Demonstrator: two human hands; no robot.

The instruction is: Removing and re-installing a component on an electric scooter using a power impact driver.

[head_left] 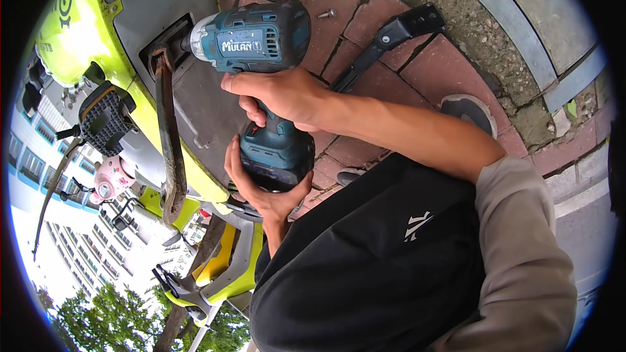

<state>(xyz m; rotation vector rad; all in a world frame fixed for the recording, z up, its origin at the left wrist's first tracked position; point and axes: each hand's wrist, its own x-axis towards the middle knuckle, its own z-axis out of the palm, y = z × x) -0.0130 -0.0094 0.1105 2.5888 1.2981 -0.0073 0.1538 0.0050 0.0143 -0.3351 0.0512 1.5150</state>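
At eleven o'clock, a teal power driver [257, 42] points its nose toward nine o'clock at a recess [171, 31] in a grey panel, the right hand's [280, 94] fingers wrapped round its grip, the left hand's [264, 199] cupping its battery base [277, 153]. If the wrists tilt, the hidden tip could slip, or the nose knock the rusty bar [167, 143] just beside it; a careless foot could scatter the loose bolt [327, 13] at twelve o'clock.
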